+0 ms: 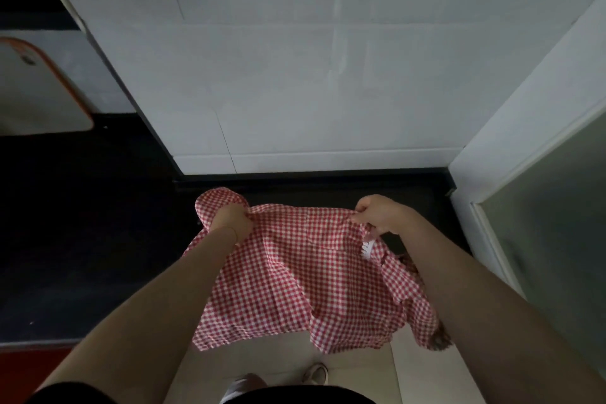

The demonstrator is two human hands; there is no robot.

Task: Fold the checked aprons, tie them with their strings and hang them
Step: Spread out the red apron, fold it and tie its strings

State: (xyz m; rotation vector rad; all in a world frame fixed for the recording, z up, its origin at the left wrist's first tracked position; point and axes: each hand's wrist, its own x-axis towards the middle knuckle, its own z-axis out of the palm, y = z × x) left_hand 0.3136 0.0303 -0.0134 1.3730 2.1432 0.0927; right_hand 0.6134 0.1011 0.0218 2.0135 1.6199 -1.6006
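Head view: red-and-white checked apron [295, 279] held up in mid-air betw. both hands, in front of a white tiled wall [295, 59]; left hand [233, 219] w. grip closed on bunched cloth at the top left corner; right hand [377, 213] w. grip closed on the top right edge, just above a white lace trim [369, 248]; cloth hangs down over pale floor tiles [262, 361]; a shoe [316, 373] visible below; orange-rimmed white board [42, 92] at far left.
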